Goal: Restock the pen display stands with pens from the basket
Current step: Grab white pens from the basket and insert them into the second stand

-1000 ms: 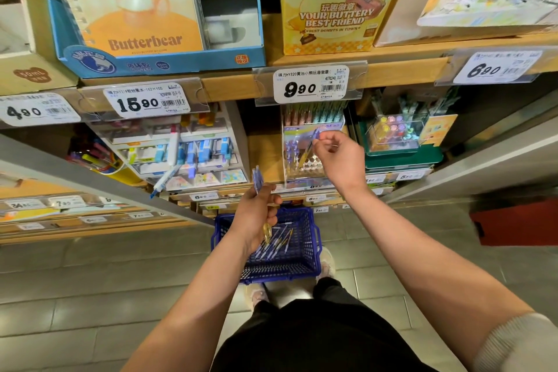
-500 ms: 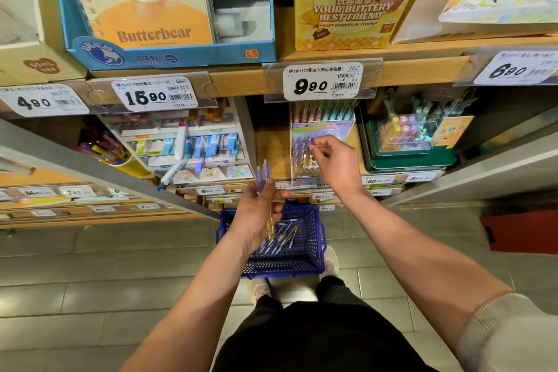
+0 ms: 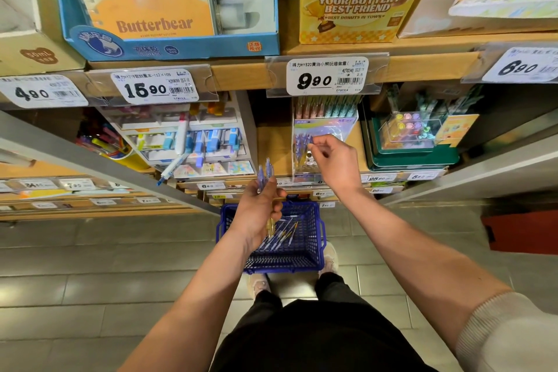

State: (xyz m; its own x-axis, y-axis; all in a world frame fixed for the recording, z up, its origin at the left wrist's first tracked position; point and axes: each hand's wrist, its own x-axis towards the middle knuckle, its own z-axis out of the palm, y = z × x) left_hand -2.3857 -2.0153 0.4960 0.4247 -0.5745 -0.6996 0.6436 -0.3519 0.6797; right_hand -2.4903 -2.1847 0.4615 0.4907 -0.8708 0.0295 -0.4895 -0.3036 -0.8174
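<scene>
Your left hand (image 3: 256, 214) is closed round a small bunch of purple pens (image 3: 266, 174). Caps stick up past the fingers, yellowish tips poke out below the palm. That hand sits above the far rim of the blue basket (image 3: 283, 264). The basket is on the grey tile floor (image 3: 90, 281) just ahead of your shoes (image 3: 259, 284), with loose pens (image 3: 287, 235) lying diagonally in its bottom. Your right hand (image 3: 336, 164) is up at the clear display stand (image 3: 329, 127) on the lower shelf. Its fingers (image 3: 319, 145) are curled, thumb and index drawn together right at the caps of the stocked pens (image 3: 303, 142) in the stand's left part. Can't tell whether you're pinching one or only touching them. A row of pink and teal pens (image 3: 326, 107) stands upright at the back of the same stand. The 9.90 price tag (image 3: 327, 77) hangs on the wooden shelf edge (image 3: 241, 75) directly above it. Left of the stand, across a gap of bare shelf: a white marker display (image 3: 193, 142) with blue-capped markers. Just right of it: a green tray (image 3: 413, 160) holding a clear box of pastel pieces. On the upper shelf there's a Butterbear box (image 3: 157, 15) at left and a yellow box (image 3: 350, 3) over the stand.
</scene>
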